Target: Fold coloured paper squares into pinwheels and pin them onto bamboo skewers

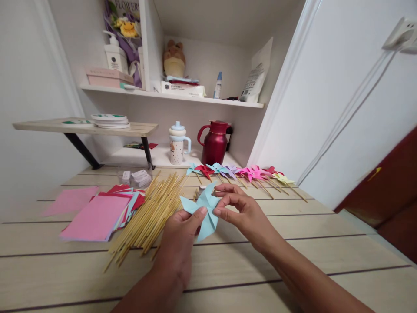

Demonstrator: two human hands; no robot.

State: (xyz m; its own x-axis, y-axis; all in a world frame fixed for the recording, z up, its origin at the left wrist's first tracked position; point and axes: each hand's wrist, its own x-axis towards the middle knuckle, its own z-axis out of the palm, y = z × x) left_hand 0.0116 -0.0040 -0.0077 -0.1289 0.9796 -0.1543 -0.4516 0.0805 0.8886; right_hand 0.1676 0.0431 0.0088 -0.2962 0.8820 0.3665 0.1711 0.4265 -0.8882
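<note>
A light blue paper pinwheel (205,208) is held above the wooden table (293,243) between both hands. My left hand (179,239) pinches its lower left part with thumb and fingers. My right hand (241,208) grips its right side, thumb near the centre. Just left of the hands lies a pile of several bamboo sticks (151,213). Further left sits a stack of coloured paper squares (104,213), pink on top.
A row of several finished pinwheels on sticks (241,174) lies behind the hands. A red thermos jug (215,141) and a lidded cup (177,143) stand at the back. A small clear box (135,177) sits near the paper. Shelves hold boxes and bottles.
</note>
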